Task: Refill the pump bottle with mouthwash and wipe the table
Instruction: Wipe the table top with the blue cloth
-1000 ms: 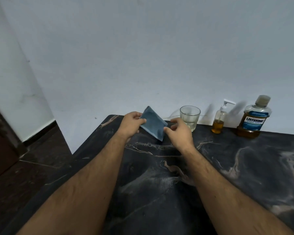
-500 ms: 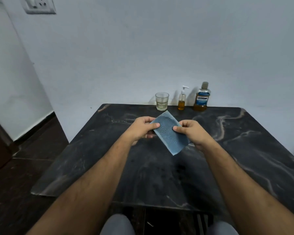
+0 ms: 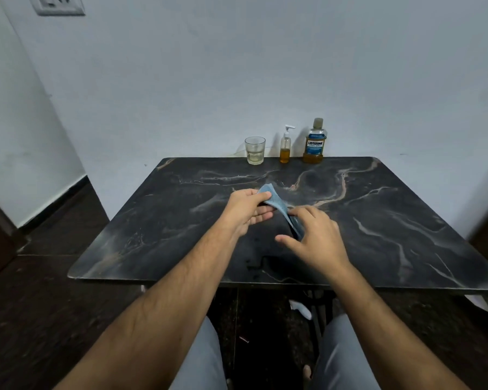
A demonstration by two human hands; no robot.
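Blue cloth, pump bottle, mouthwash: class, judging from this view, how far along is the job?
Looks done: the pump bottle stands capped beside the mouthwash bottle at the table's far edge, amber liquid in its lower half. In hand: both hands hold the blue cloth, left hand pinching one end, right hand the other, above the table. Left: wiping; the cloth isn't yet flat on the surface.
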